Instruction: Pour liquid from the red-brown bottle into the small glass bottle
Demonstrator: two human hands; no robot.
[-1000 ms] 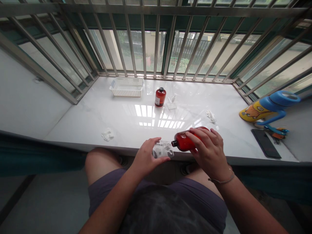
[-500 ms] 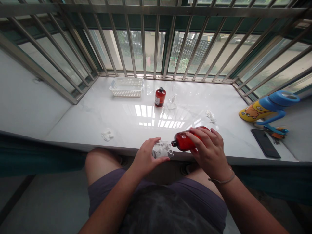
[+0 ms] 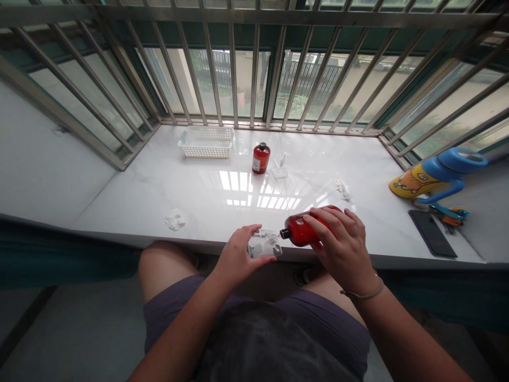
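Observation:
My right hand (image 3: 342,241) is closed around a red bottle (image 3: 302,229) that lies tilted on its side, its black open neck pointing left. In my left hand (image 3: 240,252) is a small clear container (image 3: 263,244), held between thumb and fingers at the counter's front edge. The bottle's mouth is just right of the clear container's opening, and a thin clear stream seems to run between them. A second red bottle (image 3: 261,159), capped in black and labelled, stands upright on the counter. Beside it is a clear pump top (image 3: 280,168).
On the white counter (image 3: 119,196) are a white basket (image 3: 207,146) and crumpled tissues (image 3: 175,219), (image 3: 342,189). At the right lie a blue and yellow water bottle (image 3: 435,172), a black phone (image 3: 431,233) and a small orange and blue item (image 3: 451,215). Metal bars (image 3: 256,74) line the window behind.
Both hands hold nearly the same place and grip. The red bottle stays tilted toward the clear container; only a slight shift of the whole view shows.

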